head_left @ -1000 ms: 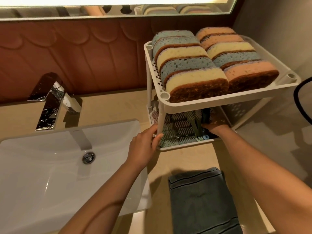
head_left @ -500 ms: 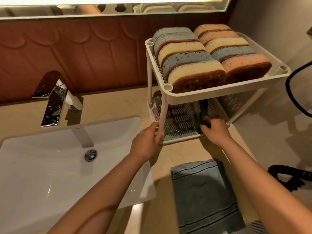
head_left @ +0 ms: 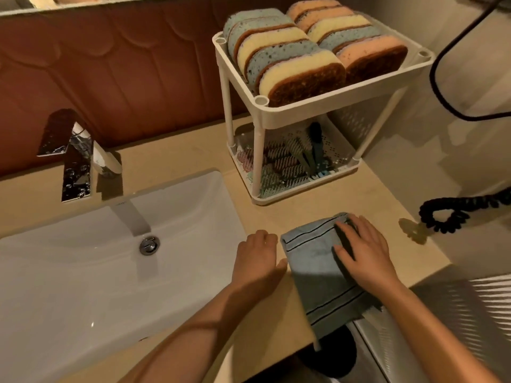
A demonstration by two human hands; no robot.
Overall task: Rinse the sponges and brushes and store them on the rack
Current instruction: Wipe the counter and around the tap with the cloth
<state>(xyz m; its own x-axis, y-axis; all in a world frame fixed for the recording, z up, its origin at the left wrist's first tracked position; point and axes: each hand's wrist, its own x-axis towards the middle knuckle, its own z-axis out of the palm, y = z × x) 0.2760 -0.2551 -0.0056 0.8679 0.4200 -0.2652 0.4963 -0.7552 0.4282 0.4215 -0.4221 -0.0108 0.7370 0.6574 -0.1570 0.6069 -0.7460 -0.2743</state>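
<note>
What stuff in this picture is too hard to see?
Head view only:
- Brushes: dim, partly behind the rack post and top shelf; can't be counted.
- Sponges: back ones mostly hidden by front ones.
- Towel: partly under the right hand.
- Left hand: fingertips curl under, hidden.
- Cord: runs off the right edge.

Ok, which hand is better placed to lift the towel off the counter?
Right, most likely. The right hand lies flat on the towel, fingers spread over its far end. The left hand sits on the counter beside the towel's left edge, holding nothing.
</note>
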